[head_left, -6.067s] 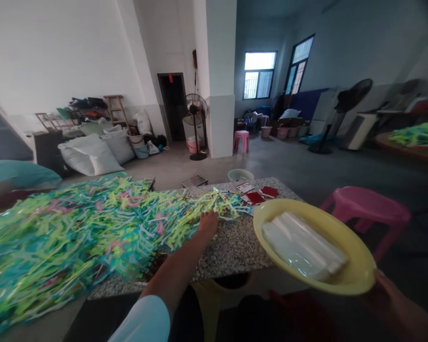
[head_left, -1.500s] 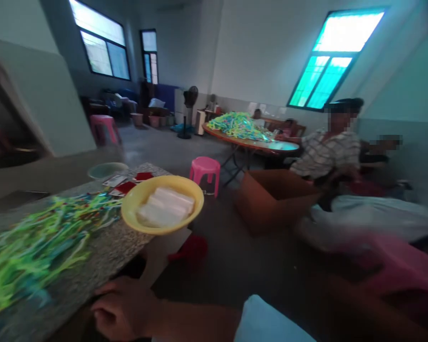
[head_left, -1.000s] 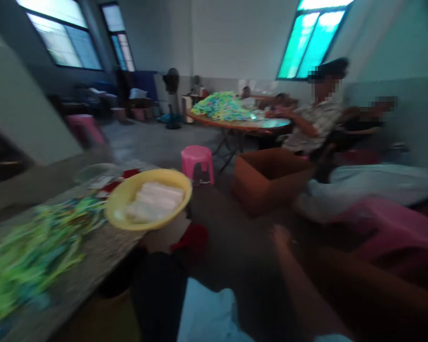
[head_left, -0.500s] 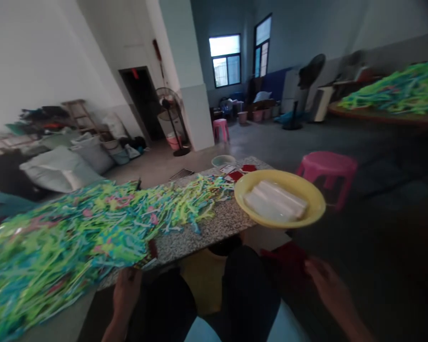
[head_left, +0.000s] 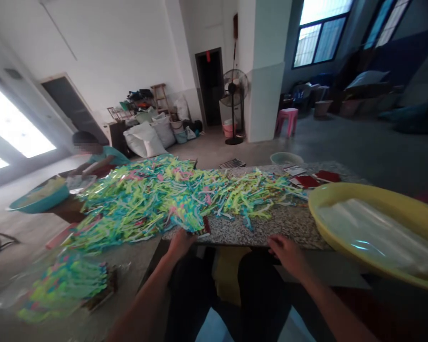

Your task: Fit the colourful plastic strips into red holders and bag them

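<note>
My left hand (head_left: 181, 244) is at the near edge of the granite table (head_left: 228, 237), its fingers closed at a small dark-red patterned card (head_left: 204, 228). A bunch of blue, green and pink strips (head_left: 185, 213) lies against that card. My right hand (head_left: 283, 249) is over the table's front edge with its fingers curled together; whether anything small is between them is hidden. A large heap of green, blue and pink strips (head_left: 139, 199) covers the table's left part.
A yellow basin (head_left: 321, 199) with clear plastic sleeves (head_left: 378, 232) stands at right. Behind it lie red cards (head_left: 306, 181) and a pale bowl (head_left: 286, 158). A bagged bunch of strips (head_left: 67, 285) is low at left. Another person (head_left: 107, 154) sits beyond, by a blue basin (head_left: 39, 197).
My view has swung left, bringing the other person into sight. My right hand has moved from beside dark-red material, beyond the basin's near side, to the table's edge. My left hand stays by the card.
</note>
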The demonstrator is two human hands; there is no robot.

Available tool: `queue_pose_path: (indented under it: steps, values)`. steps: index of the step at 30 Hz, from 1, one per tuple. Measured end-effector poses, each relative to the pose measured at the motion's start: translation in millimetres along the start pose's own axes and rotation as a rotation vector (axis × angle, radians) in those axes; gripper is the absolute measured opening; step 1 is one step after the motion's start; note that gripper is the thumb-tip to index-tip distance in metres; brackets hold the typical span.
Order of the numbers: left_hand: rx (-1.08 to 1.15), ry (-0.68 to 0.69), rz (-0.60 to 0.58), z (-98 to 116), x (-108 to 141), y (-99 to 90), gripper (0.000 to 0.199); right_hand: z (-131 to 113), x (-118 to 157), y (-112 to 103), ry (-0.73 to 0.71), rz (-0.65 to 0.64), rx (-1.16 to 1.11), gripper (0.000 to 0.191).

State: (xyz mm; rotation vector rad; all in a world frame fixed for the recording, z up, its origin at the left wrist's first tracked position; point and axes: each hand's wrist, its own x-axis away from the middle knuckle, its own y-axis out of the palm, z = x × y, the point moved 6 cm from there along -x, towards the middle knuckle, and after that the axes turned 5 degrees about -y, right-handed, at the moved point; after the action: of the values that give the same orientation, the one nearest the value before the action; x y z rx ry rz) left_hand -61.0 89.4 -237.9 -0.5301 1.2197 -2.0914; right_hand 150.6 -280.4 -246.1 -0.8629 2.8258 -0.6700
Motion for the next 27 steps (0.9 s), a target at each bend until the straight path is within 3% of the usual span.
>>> queue_pose_path:
  steps: [4,7,10,13,18,24,27]
  values:
    - [0.025,-0.023,-0.016,2.0,4.8,4.5,0.027,-51.9,-48.7,43.5,-0.185,-0.023,0.419,0.032]
    - [0.029,-0.067,-0.037,1.2,8.8,4.9,0.023,-66.3,-71.8,72.3,-0.184,-0.072,0.646,0.035]
    - [0.014,-0.084,-0.054,2.2,11.1,2.9,0.02,-70.4,-78.6,88.1,-0.188,-0.084,0.756,0.036]
    - [-0.02,-0.087,-0.074,5.0,9.7,0.3,0.022,-68.6,-78.9,86.6,-0.153,-0.082,0.779,0.037]
    - [-0.07,-0.083,-0.109,10.1,2.5,-0.2,0.026,-54.4,-86.0,66.8,-0.058,-0.095,0.805,0.044]
    - [-0.06,-0.097,-0.118,6.9,1.1,0.7,0.027,-39.3,-97.0,54.3,-0.23,-0.135,0.962,0.036]
    - [-0.021,-0.066,-0.153,6.5,-0.6,0.7,0.026,-40.2,-99.6,45.9,-0.243,-0.127,1.008,0.03]
